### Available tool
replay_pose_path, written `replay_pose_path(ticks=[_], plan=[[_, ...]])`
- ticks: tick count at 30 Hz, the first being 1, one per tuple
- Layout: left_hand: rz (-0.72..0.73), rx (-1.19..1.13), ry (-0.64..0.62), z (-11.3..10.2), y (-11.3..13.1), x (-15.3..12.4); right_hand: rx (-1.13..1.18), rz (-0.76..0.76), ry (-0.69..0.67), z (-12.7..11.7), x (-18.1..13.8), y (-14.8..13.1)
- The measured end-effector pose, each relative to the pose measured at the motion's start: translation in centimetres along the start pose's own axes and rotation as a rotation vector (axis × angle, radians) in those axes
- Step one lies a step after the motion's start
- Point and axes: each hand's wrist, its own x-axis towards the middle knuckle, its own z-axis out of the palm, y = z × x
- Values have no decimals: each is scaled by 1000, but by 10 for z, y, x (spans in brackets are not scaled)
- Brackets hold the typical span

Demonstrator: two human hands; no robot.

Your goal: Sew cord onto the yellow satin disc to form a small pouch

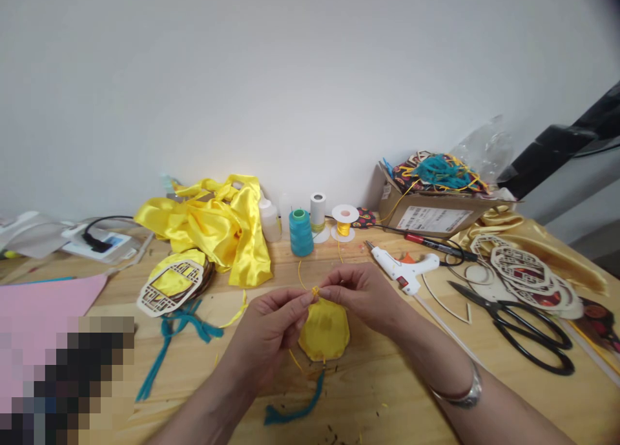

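My left hand [281,316] and my right hand [361,293] meet at the middle of the table, fingers pinched together on a knotted yellow cord [315,291]. Just below the knot hangs or lies a yellow fabric pendant [325,332] with rounded corners; I cannot tell whether it touches the wood. A teal tassel [303,411] trails from the pendant's lower edge onto the table. One loose end of the cord runs up behind my fingers, and another shows under my left hand. A silver bracelet [462,390] circles my right wrist.
Behind my hands stand a teal thread cone [301,233] and a yellow cord spool [344,222]. Rightward lie a white glue gun [405,267], black scissors [518,325] and a filled cardboard box [429,211]. Yellow satin [217,228] and wooden cutouts [169,287] are leftward.
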Motion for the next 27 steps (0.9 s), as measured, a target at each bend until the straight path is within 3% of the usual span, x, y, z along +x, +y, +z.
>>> replay_pose_path(ticks=[7, 19, 27], plan=[[42, 60, 77, 1, 0, -1, -73, -12, -11, 1, -1, 1], [30, 98, 69, 1, -2, 0, -51, -8, -12, 2, -1, 0], [-2, 3, 73, -1, 0, 2, -48, 13, 15, 3, -1, -3]])
